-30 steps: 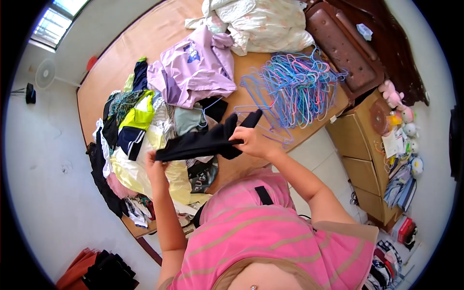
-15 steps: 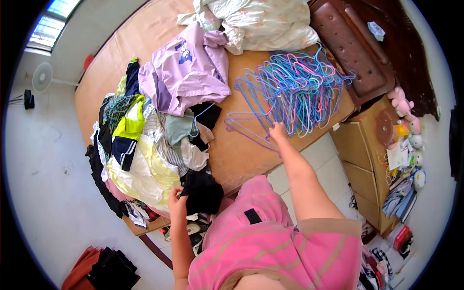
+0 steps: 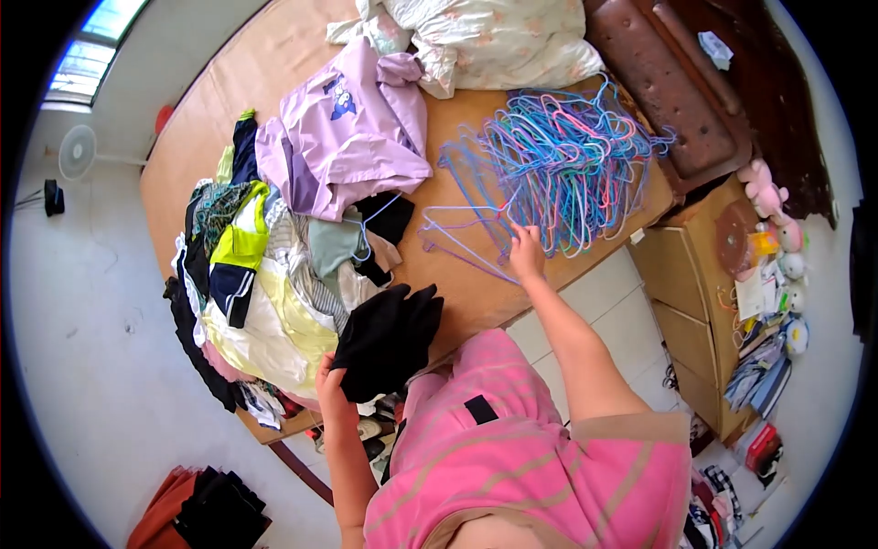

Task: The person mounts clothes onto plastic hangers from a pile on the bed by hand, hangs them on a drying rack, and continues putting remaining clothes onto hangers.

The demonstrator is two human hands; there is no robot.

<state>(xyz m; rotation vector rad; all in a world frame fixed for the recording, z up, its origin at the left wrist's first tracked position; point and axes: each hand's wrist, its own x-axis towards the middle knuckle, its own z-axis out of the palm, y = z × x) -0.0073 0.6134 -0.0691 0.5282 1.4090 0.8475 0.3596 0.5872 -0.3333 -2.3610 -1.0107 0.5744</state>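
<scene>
My left hand (image 3: 331,382) grips one end of a black garment (image 3: 389,343), which hangs bunched over the near edge of the table. Out to the right, my right hand (image 3: 527,249) has its fingers closed on a blue-purple hanger (image 3: 468,245) at the near left side of a big heap of blue, purple and pink hangers (image 3: 572,169). Left of the black garment lies a mixed pile of clothes (image 3: 265,302) in white, yellow, grey and navy. A lilac jacket (image 3: 357,128) with a printed figure is spread beyond that pile.
The brown table (image 3: 457,302) carries a floral cloth bundle (image 3: 512,41) at its far side. A brown padded seat (image 3: 672,101) adjoins it. Cardboard-coloured drawers (image 3: 672,284) with plush toys stand at the right. Dark and rust-coloured clothes (image 3: 206,508) are at lower left.
My right hand has let go of the black garment and moved right to the hangers, closing on one. The garment, stretched between both hands before, now hangs from my left hand nearer my body.
</scene>
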